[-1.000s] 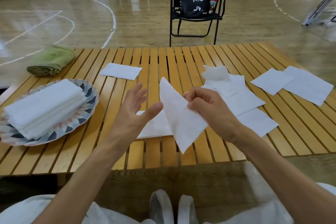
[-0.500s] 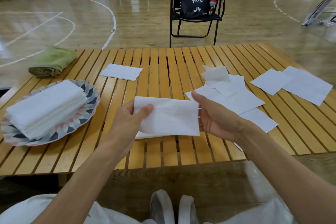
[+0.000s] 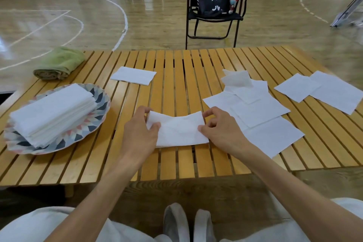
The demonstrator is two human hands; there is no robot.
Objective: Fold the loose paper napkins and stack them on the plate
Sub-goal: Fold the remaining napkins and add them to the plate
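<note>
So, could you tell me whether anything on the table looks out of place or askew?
One loose napkin at the far end of the right-hand pile lies crumpled, its edge lifted, while the others lie flat. The stack on the plate looks tidy.

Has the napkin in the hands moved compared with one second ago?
Yes. The napkin, then raised on edge, now lies low over the table slats, pinched by the left hand and right hand.

A slatted wooden counter [image 3: 170, 76] carries a patterned plate [image 3: 98, 112], a rolled green towel [image 3: 59, 64], and loose white napkins [image 3: 261, 108].
</note>
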